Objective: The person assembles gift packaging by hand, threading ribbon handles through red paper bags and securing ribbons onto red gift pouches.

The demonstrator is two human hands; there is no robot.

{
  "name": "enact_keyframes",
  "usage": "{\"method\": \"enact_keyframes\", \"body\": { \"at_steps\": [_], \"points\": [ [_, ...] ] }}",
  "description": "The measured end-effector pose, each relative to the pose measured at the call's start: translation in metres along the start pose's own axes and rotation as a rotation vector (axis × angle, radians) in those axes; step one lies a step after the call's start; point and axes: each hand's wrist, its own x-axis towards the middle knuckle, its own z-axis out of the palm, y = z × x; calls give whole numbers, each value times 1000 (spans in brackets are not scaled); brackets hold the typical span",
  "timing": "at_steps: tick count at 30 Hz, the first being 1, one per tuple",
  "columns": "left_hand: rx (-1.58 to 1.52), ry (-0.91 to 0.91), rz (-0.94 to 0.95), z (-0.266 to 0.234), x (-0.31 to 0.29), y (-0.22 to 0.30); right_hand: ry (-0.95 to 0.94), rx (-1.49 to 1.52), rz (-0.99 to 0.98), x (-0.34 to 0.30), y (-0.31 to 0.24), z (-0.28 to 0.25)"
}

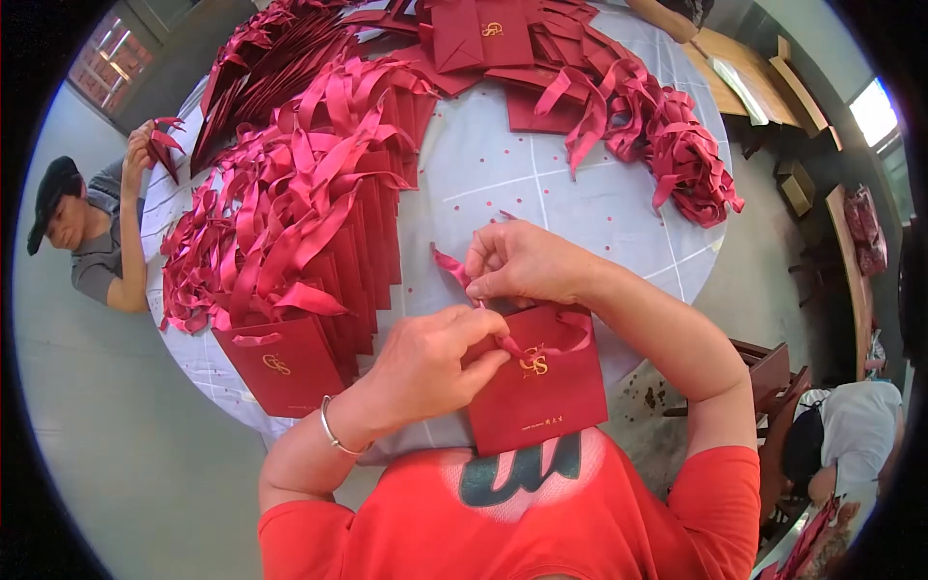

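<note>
Works at the white-covered table (474, 184), just right of a packed row of ribboned bags (300, 242). Has one red bag (536, 406) at the near edge — pinches now, left hand (430, 358) and right hand (532, 261) close together, on its pink ribbon (450, 265)!

Left hand (425, 362) was drawn into a pinch, right hand (530, 261) was held just beyond it, its fingers (486, 253) curled, left forearm (307, 447) slanted up and inward, right elbow (727, 385) was bent outward, right forearm (662, 324) slanted leftward.
</note>
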Motion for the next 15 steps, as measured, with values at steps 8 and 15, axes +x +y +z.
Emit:
{"method": "enact_keyframes", "body": {
  "at_steps": [8,15],
  "points": [
    [-15,-111,-138,-1,0,0,206,-50,-326,43,18,0],
    [26,-165,-163,-6,1,3,515,-542,-459,58,8,-14]
  ]
}}
